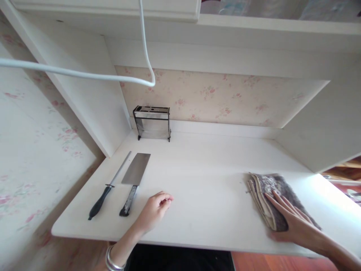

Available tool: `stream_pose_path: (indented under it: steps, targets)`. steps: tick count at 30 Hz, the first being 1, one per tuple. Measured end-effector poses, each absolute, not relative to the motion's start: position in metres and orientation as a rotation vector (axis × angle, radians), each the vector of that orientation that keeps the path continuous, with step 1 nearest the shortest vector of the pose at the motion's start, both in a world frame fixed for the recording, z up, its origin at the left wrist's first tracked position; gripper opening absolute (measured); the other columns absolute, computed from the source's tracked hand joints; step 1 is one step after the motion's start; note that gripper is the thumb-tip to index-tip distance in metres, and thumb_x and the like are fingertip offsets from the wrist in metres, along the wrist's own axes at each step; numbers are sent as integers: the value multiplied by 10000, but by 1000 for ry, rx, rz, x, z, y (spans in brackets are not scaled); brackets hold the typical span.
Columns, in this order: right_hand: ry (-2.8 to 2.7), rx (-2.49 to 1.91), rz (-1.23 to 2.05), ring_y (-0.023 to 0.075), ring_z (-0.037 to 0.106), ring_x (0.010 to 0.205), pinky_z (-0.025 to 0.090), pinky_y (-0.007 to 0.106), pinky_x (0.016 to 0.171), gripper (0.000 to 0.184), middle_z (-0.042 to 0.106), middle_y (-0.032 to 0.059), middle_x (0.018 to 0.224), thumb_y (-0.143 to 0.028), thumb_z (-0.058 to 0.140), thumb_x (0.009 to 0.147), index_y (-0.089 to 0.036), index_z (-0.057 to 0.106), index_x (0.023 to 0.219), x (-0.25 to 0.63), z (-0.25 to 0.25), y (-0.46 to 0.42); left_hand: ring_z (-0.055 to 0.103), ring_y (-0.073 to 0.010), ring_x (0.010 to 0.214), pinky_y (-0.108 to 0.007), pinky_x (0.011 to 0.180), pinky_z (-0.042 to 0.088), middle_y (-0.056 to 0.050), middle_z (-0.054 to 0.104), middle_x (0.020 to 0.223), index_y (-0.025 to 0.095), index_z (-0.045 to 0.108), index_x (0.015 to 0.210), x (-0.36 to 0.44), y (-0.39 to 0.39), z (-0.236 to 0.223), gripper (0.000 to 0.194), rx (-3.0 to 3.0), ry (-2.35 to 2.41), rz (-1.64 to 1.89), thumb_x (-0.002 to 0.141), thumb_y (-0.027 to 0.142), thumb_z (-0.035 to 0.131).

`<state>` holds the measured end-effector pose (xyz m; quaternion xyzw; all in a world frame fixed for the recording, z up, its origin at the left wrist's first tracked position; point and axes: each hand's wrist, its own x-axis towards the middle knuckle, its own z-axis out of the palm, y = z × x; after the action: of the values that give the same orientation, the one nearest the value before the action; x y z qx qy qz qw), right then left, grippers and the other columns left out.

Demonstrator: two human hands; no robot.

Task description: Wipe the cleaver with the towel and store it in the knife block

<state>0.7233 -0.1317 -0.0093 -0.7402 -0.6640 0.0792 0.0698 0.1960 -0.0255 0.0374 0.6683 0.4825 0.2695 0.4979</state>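
Note:
My left hand rests near the front edge of the white counter, its fingers loosely curled with nothing visible in them. Just left of it lies a cleaver with a dark, worn handle pointing towards me. Farther left, roughly parallel to the cleaver, is a honing steel with a black handle. On the right, my right hand lies flat on a folded grey-brown towel, fingers stretched over its top. The thumb side is by the towel's near edge.
An open-framed metal knife block with slots on top stands at the back left of the counter. A white cable hangs across the upper left. Cabinet panels close in both sides, with a shelf above.

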Motion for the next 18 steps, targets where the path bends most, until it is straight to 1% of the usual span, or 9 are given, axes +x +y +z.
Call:
stream_pose_path:
  steps: [1,2,5,7,9,11,13,16,18]
  targets:
    - [-2039,-2206,268,373,151,1434,249,545,1145,1112,177,65,1582,-385,771,546,-379,221,1513,716,-7,-127,596,-189,730,-282,683,456,-24,647,829,245,699,884,198,-24,37,229,1611,1176,659,871,359,501]
    - [-2080,-2169,312,356,164,1438,244,534,1157,1090,186,46,1582,-334,736,561,-375,215,1517,709,-2,-122,591,-187,715,-283,674,453,-19,641,812,246,698,882,201,-24,35,224,1605,1184,671,866,357,504]
    - [-2177,-2011,445,260,267,1431,267,427,1178,888,307,4,1548,-228,575,658,-329,314,1500,677,17,-98,593,-185,723,-289,686,453,-14,655,831,251,693,877,204,-23,32,208,1573,1200,713,861,355,514]
    - [-2232,-1942,463,226,334,1411,290,377,1170,785,367,18,1523,-195,513,702,-273,387,1473,646,30,-79,597,-186,740,-291,699,457,-15,664,855,251,690,874,204,-24,31,205,1534,1191,721,861,360,517]
    - [-2287,-1916,406,234,398,1377,326,398,1146,753,417,33,1497,-174,490,715,-251,405,1459,607,40,-60,594,-186,742,-290,695,456,-15,663,850,249,691,869,202,-26,31,204,1504,1180,716,858,360,520]
    - [-2293,-1947,311,269,495,1299,398,437,1075,656,527,78,1412,-194,468,777,-231,438,1431,562,49,-41,589,-185,744,-290,692,452,-16,659,851,247,693,862,201,-28,31,203,1491,1174,720,854,356,521]
    - [-2257,-1962,253,306,557,1221,446,448,994,559,584,116,1344,-255,465,837,-208,464,1395,517,58,-22,581,-182,744,-291,693,445,-16,655,850,243,695,855,200,-28,32,194,1472,1171,725,845,350,534]
    - [-2227,-1881,330,307,627,1097,488,403,871,467,640,109,1256,-323,456,887,-225,476,1343,455,71,3,560,-168,717,-287,688,428,-17,641,800,217,698,839,198,-27,38,169,1334,1158,702,813,324,569]
    - [-2243,-1773,375,291,630,1082,474,373,860,422,643,95,1246,-332,467,894,-238,491,1305,420,78,16,544,-153,696,-278,669,412,-23,638,794,194,697,849,195,-28,46,170,1194,1111,669,798,302,576]
